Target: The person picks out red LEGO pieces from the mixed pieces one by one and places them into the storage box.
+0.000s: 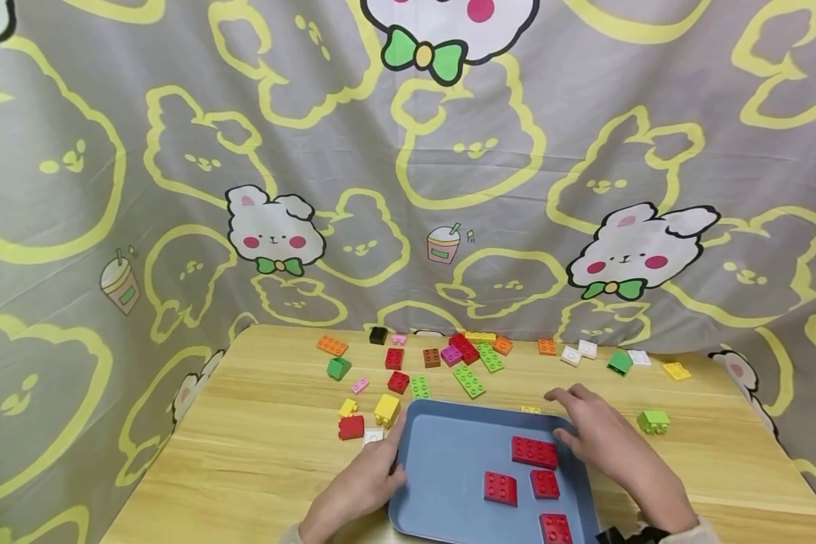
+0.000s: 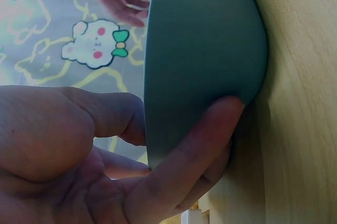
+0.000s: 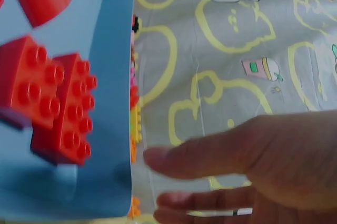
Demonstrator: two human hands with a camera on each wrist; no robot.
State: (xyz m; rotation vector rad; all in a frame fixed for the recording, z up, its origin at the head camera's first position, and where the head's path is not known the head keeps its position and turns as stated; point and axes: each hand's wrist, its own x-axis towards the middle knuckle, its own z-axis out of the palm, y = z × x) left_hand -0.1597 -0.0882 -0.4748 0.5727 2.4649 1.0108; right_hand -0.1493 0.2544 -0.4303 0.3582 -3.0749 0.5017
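A blue-grey tray [image 1: 442, 453] lies at the front of the table with several red toy bricks inside. The long brick [image 1: 533, 452] is near its far right corner; a sloped brick [image 1: 500, 488] and a small square brick [image 1: 545, 483] lie closer to me. My left hand [image 1: 367, 476] grips the tray's left edge, its thumb inside the rim and its fingers along the outer wall [image 2: 210, 39]. By the far right corner my right hand [image 1: 601, 427] hovers with fingers spread, holding nothing. In the right wrist view its fingertips [image 3: 158, 161] are just outside the rim.
Loose bricks lie scattered beyond the tray, among them a yellow brick [image 1: 387, 410], a lime brick [image 1: 468, 381] and a red brick [image 1: 351, 428] to the left. A light green brick [image 1: 653, 421] sits right of my right hand. A patterned curtain [image 1: 353, 166] hangs behind the table.
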